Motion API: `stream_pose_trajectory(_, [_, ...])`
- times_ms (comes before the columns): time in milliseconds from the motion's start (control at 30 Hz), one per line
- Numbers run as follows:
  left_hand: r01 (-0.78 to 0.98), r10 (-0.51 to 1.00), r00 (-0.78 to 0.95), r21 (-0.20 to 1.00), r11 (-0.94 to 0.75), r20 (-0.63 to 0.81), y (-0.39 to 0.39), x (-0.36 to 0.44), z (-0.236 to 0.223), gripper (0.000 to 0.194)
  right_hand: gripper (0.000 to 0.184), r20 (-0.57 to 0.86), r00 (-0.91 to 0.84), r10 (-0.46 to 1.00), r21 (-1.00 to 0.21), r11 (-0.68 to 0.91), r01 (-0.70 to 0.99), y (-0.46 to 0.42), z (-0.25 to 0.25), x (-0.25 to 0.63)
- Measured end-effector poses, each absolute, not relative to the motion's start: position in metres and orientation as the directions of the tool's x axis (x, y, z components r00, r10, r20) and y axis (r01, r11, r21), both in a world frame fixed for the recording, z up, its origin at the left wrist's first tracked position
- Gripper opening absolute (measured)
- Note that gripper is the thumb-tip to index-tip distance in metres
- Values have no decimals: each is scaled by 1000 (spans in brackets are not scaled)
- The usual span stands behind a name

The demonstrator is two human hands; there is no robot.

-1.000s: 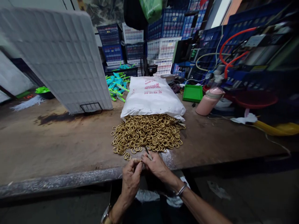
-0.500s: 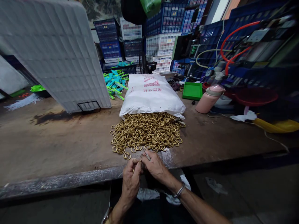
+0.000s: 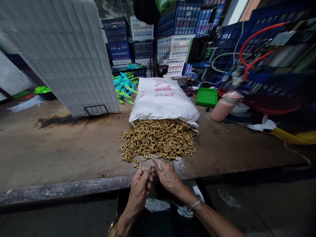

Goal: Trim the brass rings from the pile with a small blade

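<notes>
My left hand (image 3: 140, 186) pinches a gold-coloured ring (image 3: 150, 168) between thumb and fingers, just over the table's front edge. Beside it, my right hand (image 3: 170, 177) is closed around a small thin tool (image 3: 160, 167) with a pointed tip, possibly a little knife; its exact kind is too small to tell. A narrow gap separates the two hands. Beyond them a heap of similar gold rings (image 3: 158, 140) spreads over the brown table (image 3: 81, 148). The heap spills out from under a white sack (image 3: 163, 102) with red print.
A pale ribbed panel (image 3: 74, 59) stands at left on a black wire stand. Behind the sack lie turquoise and green plastic pieces (image 3: 124, 86). To the right are a green tray (image 3: 206, 97), a pink bottle (image 3: 223, 107) and a machine with red hoses. Stacked crates (image 3: 172, 46) line the back.
My hands have drawn slightly apart, and the ring in my left fingers now shows more clearly. The whole view has shifted a little, moving the scene rightward.
</notes>
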State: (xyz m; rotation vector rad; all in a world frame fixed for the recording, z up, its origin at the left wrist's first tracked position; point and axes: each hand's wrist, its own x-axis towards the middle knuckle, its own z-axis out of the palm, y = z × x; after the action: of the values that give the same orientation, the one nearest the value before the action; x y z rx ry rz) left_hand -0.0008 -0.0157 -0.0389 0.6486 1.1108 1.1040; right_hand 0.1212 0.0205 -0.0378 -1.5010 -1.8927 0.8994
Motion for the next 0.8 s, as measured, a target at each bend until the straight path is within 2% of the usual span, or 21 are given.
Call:
stream_pose_trajectory(100, [-347, 932, 18, 872, 347, -363, -14, -2, -40, 34, 17, -17, -340, 940, -675, 240, 698, 15, -36, 123])
stream_pose_trajectory(200, [-318, 935, -4, 886, 336, -356, -14, -2, -41, 36, 24, -43, -381, 924, -585, 285, 759, 12, -32, 123])
stream_pose_trajectory(600, [-205, 973, -45, 955, 215, -228, -20, -5, -39, 36, 23, -98, -415, 905, -432, 337, 837, 20, -33, 124])
stream_pose_trajectory(700, [-289, 962, 56, 918, 272, -268, -30, -5, -29, 33, 26, -67, -364, 929, -361, 318, 877, 31, -40, 123])
stream_pose_trajectory(800, [-434, 936, 139, 830, 351, -323, -35, -7, -21, 30, 26, 12, -339, 941, -344, 322, 882, 43, -47, 115])
